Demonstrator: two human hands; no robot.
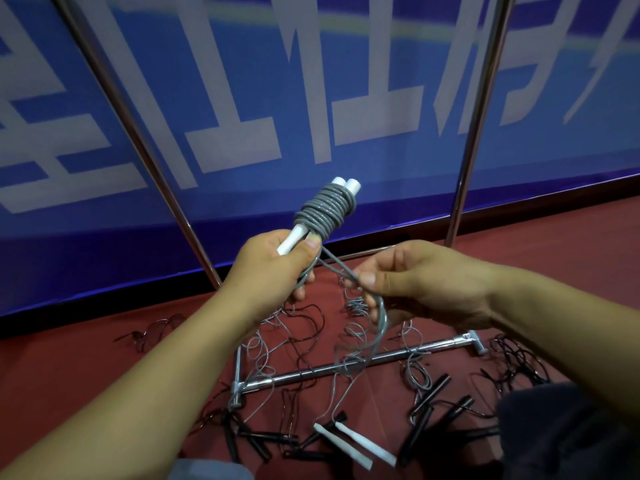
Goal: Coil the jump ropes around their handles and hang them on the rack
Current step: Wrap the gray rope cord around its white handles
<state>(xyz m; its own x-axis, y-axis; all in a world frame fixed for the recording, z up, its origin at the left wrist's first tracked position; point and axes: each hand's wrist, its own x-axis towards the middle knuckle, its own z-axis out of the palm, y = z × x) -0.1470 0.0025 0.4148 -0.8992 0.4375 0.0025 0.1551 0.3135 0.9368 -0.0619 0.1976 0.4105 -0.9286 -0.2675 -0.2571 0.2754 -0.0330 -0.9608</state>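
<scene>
At centre frame, a pair of white handles is gripped side by side in the left hand, fingers curled round their lower ends, the thumb pressed at the base of a grey coil already wound tightly up their length. To the right, the last loop of grey rope is pinched between thumb and fingers of the right hand. The cord is judged light, springy and somewhat slick, likely to unwind if tension is slackened; it is best held close to the coil. Below, more jump ropes are seen tangled on the red floor around the chrome rack, whose uprights rise against a blue banner.
</scene>
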